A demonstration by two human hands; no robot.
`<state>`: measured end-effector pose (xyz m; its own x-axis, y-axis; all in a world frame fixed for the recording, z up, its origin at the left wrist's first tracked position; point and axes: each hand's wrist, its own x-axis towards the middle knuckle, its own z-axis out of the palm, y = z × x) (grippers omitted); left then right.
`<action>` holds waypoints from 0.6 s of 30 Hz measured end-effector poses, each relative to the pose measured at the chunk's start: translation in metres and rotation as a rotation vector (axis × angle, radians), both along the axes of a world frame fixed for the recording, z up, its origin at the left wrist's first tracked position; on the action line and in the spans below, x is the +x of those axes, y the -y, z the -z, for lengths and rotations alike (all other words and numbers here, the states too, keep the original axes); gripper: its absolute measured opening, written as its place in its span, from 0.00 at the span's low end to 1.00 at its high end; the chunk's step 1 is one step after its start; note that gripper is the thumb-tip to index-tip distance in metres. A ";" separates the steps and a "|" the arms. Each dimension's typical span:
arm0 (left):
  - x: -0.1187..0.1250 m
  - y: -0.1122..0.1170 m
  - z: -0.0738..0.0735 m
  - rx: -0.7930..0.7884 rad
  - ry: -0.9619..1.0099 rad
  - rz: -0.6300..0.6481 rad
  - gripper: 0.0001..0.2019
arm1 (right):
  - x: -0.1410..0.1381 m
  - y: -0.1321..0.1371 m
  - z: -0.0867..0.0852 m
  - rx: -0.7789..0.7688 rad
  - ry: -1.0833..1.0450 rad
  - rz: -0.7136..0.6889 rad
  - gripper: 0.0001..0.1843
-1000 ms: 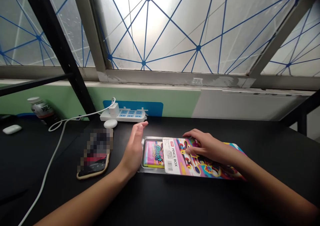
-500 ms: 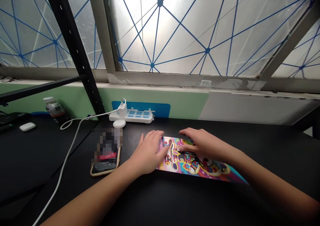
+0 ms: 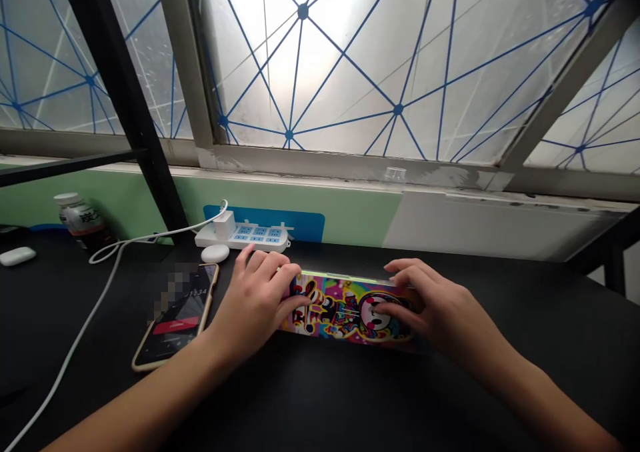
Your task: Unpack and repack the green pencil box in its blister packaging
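A long, brightly printed box (image 3: 340, 312) with a cartoon figure on its face lies sideways on the black desk, and a pale strip shows along its far edge. My left hand (image 3: 265, 292) grips its left end, thumb over the printed face and fingers at the far edge. At the right end, my right hand (image 3: 430, 299) has its thumb pressed on the printed face near the cartoon head, with its fingers curled over the far edge. Both hands hide parts of the ends, and the underside cannot be seen.
A phone (image 3: 175, 322) in a pale case lies left of my left forearm. Behind it are a white earbud case (image 3: 215, 253) and a power strip (image 3: 260, 237). A white cable (image 3: 100, 305) runs down the left, near a bottle (image 3: 83, 222). A black metal post (image 3: 125, 99) rises there.
My right hand has moved to the right end, and the box now lies straighter, with its far edge showing. The view has shifted right; my left hand stays on the left end.
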<state>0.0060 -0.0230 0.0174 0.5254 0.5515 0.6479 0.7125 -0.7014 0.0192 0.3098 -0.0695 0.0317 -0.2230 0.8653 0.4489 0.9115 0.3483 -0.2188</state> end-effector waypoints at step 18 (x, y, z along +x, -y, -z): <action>0.007 0.004 0.004 -0.259 -0.137 0.182 0.20 | -0.035 0.020 0.017 -0.014 0.449 -0.303 0.05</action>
